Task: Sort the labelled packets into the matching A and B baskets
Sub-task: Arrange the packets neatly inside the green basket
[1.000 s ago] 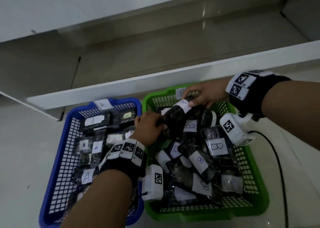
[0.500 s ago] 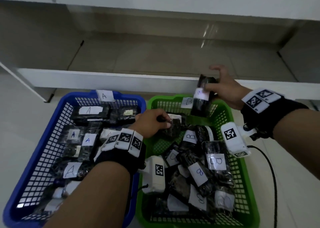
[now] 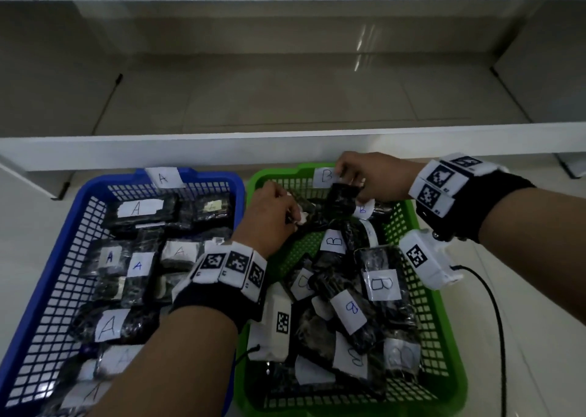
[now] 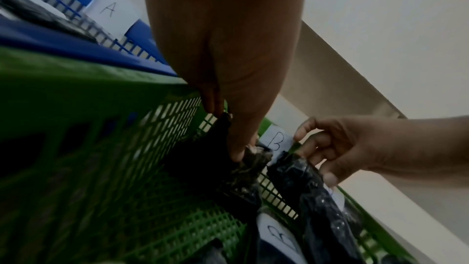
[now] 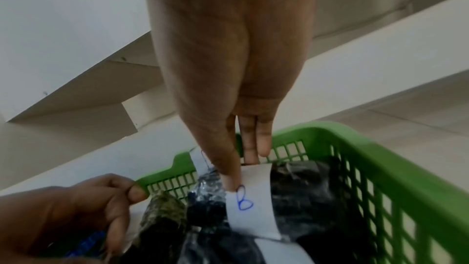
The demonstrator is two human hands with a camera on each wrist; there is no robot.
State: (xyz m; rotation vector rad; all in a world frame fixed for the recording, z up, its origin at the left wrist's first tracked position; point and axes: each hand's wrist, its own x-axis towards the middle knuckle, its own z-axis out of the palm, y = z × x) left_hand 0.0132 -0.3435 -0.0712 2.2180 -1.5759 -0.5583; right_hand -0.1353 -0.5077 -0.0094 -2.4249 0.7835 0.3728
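A blue basket (image 3: pixel 63 242) tagged A holds several dark packets with A labels. Beside it on the right, a green basket (image 3: pixel 444 321) tagged B holds several B packets. My left hand (image 3: pixel 293 216) reaches into the green basket's far left corner and pinches the top of a dark packet (image 4: pixel 243 172); its label is hidden. My right hand (image 3: pixel 352 191) holds another dark packet (image 3: pixel 341 201) low at the far rim. Its thumb presses on that packet's white B label (image 5: pixel 251 208), with the fingers behind. The two hands are close together.
A white shelf ledge (image 3: pixel 285 144) runs just behind both baskets, with a recessed tiled floor beyond. A black cable (image 3: pixel 494 321) trails on the floor right of the green basket. White camera modules hang under both wrists.
My right hand has come down with the B packet from above the far rim into the green basket. My left hand has shifted towards the far end and holds a packet.
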